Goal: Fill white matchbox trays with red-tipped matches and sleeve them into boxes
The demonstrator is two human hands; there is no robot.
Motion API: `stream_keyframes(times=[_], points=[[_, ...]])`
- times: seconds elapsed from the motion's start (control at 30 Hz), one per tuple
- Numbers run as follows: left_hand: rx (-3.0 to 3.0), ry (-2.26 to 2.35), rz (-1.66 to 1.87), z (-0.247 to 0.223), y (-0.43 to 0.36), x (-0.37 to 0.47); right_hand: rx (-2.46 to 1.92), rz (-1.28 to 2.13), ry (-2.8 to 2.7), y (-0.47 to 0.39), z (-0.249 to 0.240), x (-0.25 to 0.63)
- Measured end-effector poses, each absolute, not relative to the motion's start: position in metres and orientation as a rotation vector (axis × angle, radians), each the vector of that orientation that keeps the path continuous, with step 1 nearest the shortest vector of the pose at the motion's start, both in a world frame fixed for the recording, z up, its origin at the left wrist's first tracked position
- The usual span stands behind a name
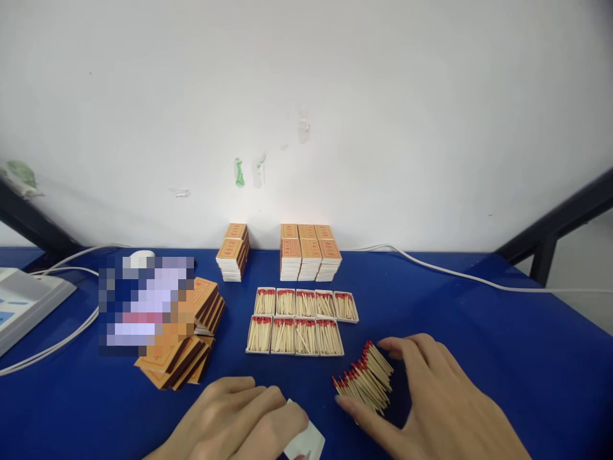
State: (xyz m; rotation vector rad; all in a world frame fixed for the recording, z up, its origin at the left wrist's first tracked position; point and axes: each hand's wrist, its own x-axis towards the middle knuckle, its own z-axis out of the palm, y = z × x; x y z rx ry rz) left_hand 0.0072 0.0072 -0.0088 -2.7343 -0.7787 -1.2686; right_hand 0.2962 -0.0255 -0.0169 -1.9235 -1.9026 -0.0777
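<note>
**Right Hand Frames the Match Pile, Left Hand Grips White Piece**

Here is the pile (pixel 366 380), loose matches on the blue table (pixel 479 332), lying aslant with the red heads up and to the left! The right hand (pixel 438 390) is curved and wide open around it, thumb on the near side, fingertips on the far side; whether either actually touches the matches, one cannot tell. Over to the left of the pile, the left hand (pixel 234 415) is closed, fingers folded, holding a white piece (pixel 309 441), much of it hidden and its shape hard to read.

Just beyond the pile and to its left, what a line-up: nine trays (pixel 307 354), five in the back row, four in front, every one packed with matches, heads pointing away from the person. Farther beyond the pile, near the wall (pixel 407 128), a block of boxes (pixel 311 250) stands neatly stacked, with a narrower stack (pixel 231 249) to its left. Well left of the pile, orange cases (pixel 204 297) lean in an untidy heap, partly under a pixelated patch. And a white cable (pixel 460 279) runs behind the pile, off to the right!
</note>
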Motion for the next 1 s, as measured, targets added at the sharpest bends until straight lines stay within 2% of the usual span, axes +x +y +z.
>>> stream_keyframes(times=[0.17,0.3,0.37,0.67,0.8,1.0], points=[[-2.69,-0.755,-1.288,-0.004,0.006,0.005,-1.897,-0.159,-1.881,-0.035,-0.03,0.284],[-2.837,-0.825,-1.071,0.001,0.005,0.003,-1.852,-0.084,-1.864,-0.036,-0.036,0.289],[-2.734,-0.741,-1.267,-0.003,0.005,0.003,-1.837,-0.031,-1.845,-0.035,-0.037,0.293],[-2.696,-0.747,-1.298,-0.019,0.004,0.004,-1.823,0.263,-1.787,-0.031,-0.028,0.305],[-2.743,-0.746,-1.23,-0.009,0.005,0.004,-1.821,0.349,-1.785,-0.028,-0.025,0.309],[-2.859,-0.796,-0.939,0.009,0.011,-0.002,-1.812,0.428,-1.783,-0.028,-0.021,0.314]])
